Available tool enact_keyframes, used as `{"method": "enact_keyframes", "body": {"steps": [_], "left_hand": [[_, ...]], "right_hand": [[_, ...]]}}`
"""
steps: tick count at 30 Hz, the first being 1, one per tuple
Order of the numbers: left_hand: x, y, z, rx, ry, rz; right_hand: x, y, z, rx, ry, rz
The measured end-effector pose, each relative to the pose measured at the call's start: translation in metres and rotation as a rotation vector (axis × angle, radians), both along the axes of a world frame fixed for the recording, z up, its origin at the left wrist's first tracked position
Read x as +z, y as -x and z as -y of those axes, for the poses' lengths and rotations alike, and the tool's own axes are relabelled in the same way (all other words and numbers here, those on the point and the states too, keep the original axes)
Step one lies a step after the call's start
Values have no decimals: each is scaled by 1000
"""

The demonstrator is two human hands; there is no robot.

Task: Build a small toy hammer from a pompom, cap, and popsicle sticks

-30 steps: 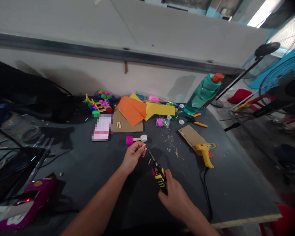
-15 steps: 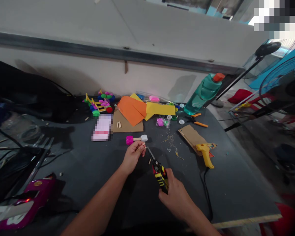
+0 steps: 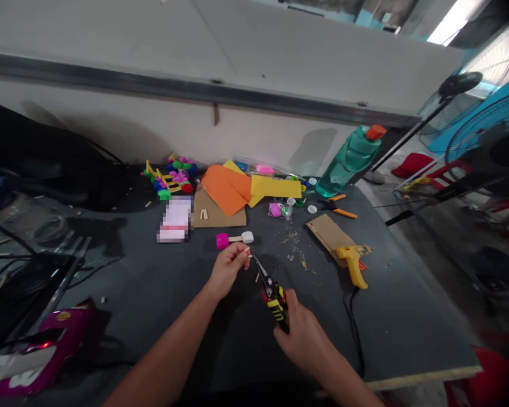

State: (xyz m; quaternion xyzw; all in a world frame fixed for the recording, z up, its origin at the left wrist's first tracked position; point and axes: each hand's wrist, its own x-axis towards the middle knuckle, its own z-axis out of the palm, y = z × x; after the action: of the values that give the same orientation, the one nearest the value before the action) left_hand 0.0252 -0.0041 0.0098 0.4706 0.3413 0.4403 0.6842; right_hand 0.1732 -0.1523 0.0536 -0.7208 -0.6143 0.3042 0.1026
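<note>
Hardly anything is shifting since the earlier frame beyond the view drifting slightly. Near the frame's centre, just below a pink-and-white piece (image 3: 234, 239), the left hand (image 3: 230, 264) is pinching a small stick (image 3: 250, 256) between closed fingertips; it is probably light, stiff and snappable, best held by its edges. Rightward, a loose scrap (image 3: 257, 277) is lying near the pliers (image 3: 272, 291), the right hand (image 3: 302, 325) is wrapping their handles, and a glue gun's cord (image 3: 356, 333) is trailing close to that forearm, possibly snagging.

Left of the yellow glue gun (image 3: 356, 271), I can see the left hand (image 3: 229, 268) pinching a small stick (image 3: 250, 256), and the right hand (image 3: 302, 332) gripping a black-and-yellow tool (image 3: 275, 306).
</note>
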Motion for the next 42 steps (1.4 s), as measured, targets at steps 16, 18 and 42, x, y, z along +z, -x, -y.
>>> {"method": "enact_keyframes", "body": {"steps": [16, 18, 42], "left_hand": [[-1, -1, -2, -4, 43, 28], [0, -2, -2, 0, 49, 20], [4, -3, 0, 16, 50, 18]], "right_hand": [[5, -2, -3, -83, 5, -87], [5, -2, -4, -90, 11, -101], [1, -3, -11, -110, -17, -24]]}}
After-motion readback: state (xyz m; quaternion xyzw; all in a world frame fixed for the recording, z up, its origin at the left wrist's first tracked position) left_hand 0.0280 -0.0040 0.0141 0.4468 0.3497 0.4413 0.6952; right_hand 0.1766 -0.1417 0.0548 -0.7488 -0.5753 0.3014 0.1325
